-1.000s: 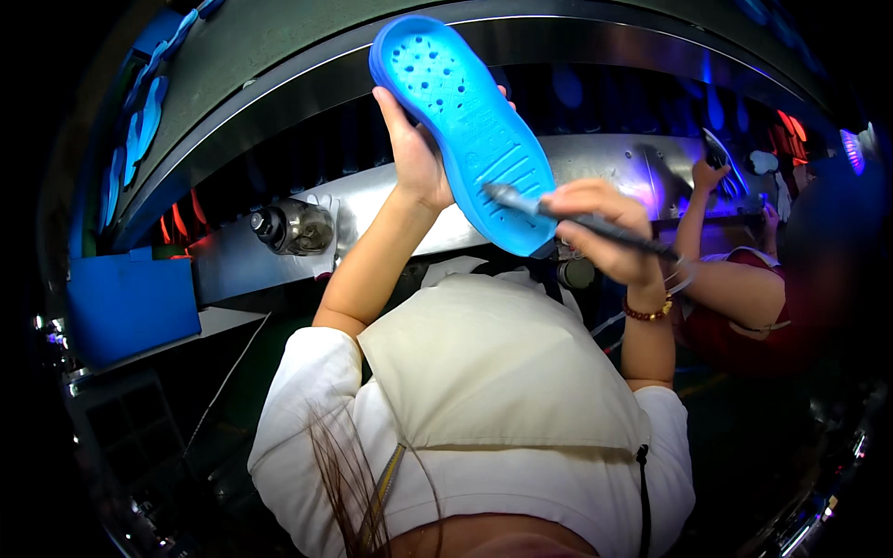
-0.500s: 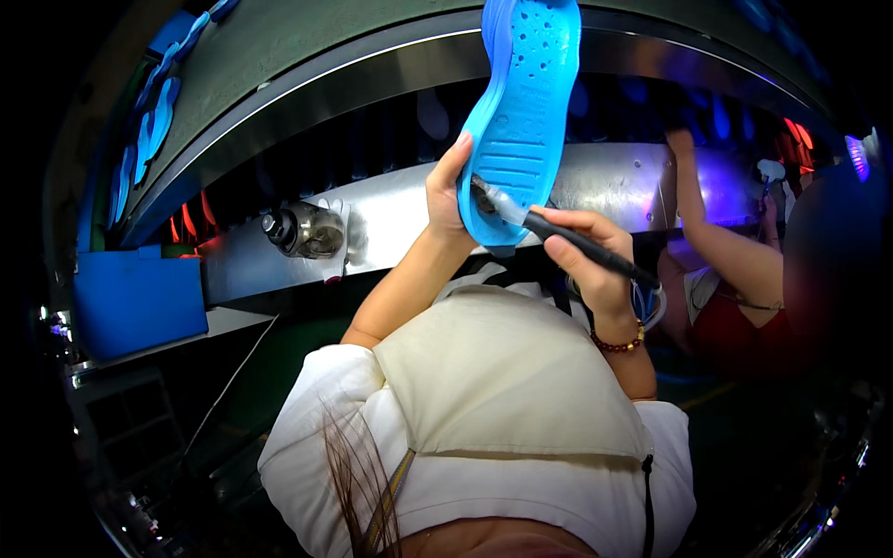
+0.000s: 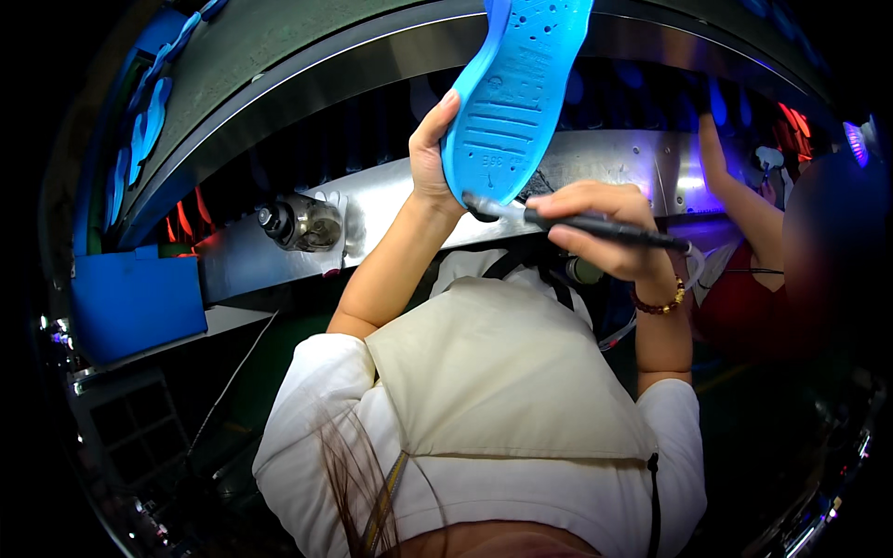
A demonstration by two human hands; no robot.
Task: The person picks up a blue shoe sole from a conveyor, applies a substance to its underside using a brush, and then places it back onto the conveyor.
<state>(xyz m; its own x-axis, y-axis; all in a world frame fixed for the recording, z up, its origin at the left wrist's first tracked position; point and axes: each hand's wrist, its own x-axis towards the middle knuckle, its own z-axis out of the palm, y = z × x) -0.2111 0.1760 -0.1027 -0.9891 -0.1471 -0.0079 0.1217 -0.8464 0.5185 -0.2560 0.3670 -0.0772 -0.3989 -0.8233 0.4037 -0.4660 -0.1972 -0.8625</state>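
Observation:
My left hand [image 3: 432, 156] grips the left edge of a bright blue shoe sole [image 3: 507, 116], thumb along its rim. The sole stands tilted up in front of me, ridges and small holes facing me, and its far end runs out of view at the top. My right hand [image 3: 609, 219] is closed round the black handle of a brush [image 3: 507, 212], which has a thin pale tube at its back end. The brush's dark tip is at the sole's near end, by the lower left rim. Whether the bristles press on it I cannot tell.
A metal ledge [image 3: 381, 209] crosses in front, holding a clear jar with a black cap [image 3: 302, 223]. Beyond it runs a green conveyor [image 3: 326, 46]. Blue soles [image 3: 149, 121] and a blue bin [image 3: 139, 302] are at left. A co-worker's arm [image 3: 739, 191] reaches in at right.
The sole has shifted slightly up and left at its near end and turned somewhat. The brush has left the heel's inside for the near rim, and my right hand has moved right, its handle lying flatter.

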